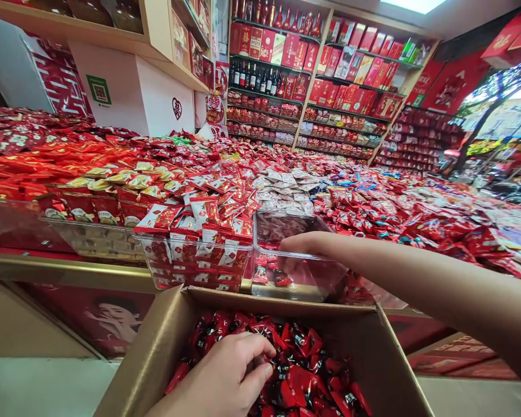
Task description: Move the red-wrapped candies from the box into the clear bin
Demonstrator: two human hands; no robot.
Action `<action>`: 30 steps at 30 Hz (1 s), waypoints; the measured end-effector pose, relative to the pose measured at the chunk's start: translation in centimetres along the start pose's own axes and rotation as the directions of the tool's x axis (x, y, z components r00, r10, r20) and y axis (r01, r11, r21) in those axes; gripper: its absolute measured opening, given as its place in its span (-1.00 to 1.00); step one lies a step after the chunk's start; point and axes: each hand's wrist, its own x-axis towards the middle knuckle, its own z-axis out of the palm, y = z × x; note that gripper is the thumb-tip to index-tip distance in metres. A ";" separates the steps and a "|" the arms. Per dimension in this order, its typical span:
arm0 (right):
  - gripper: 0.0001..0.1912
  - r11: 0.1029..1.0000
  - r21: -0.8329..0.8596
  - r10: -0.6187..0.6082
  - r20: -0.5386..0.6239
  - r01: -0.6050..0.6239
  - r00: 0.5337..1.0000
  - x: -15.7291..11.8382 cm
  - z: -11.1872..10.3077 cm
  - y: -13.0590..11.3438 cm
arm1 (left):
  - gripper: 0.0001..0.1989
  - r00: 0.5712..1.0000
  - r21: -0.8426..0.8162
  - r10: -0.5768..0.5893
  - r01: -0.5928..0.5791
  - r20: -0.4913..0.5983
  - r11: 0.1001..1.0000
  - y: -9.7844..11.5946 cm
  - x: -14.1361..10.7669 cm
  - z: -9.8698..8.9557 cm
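Note:
My left hand (pixel 237 370) rests on red-and-black wrapped candies (pixel 301 382) in an open cardboard box (pixel 151 353). Its fingers are curved, with a gap between thumb and forefinger, and nothing shows in its grip. From the right, my right hand (pixel 297 250) reaches down into a clear plastic bin (pixel 308 284) just beyond the box. Blur and the bin's wall obscure its fingers, so I cannot see whether they hold anything. A few red-and-black candies (pixel 282 277) lie at the bottom of that bin.
Left of the clear bin stands another full of red-and-white packets (pixel 200 223). White packets (pixel 284 188) are heaped behind, with red sweets spread across the counter. A gold-coloured ledge (pixel 69 269) runs along its front. Shelves of bottles and red boxes (pixel 282 49) line the back wall.

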 end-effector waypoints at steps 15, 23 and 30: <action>-0.80 0.991 0.117 -0.055 -0.089 0.065 0.995 -0.2 0.6 0.3 | -0.76 0.998 0.059 0.007 -0.010 0.060 0.998 -0.3 0.0 0.2; -0.75 0.997 0.076 -0.020 -0.132 0.030 0.991 -0.1 0.4 0.5 | -0.78 0.997 0.111 0.005 -0.014 0.083 0.994 -0.9 0.1 0.4; -0.92 0.985 -0.156 -0.137 -0.445 0.074 0.885 -0.8 -0.7 -0.5 | -0.80 0.992 0.299 -0.087 0.057 0.088 0.952 -2.9 0.3 1.4</action>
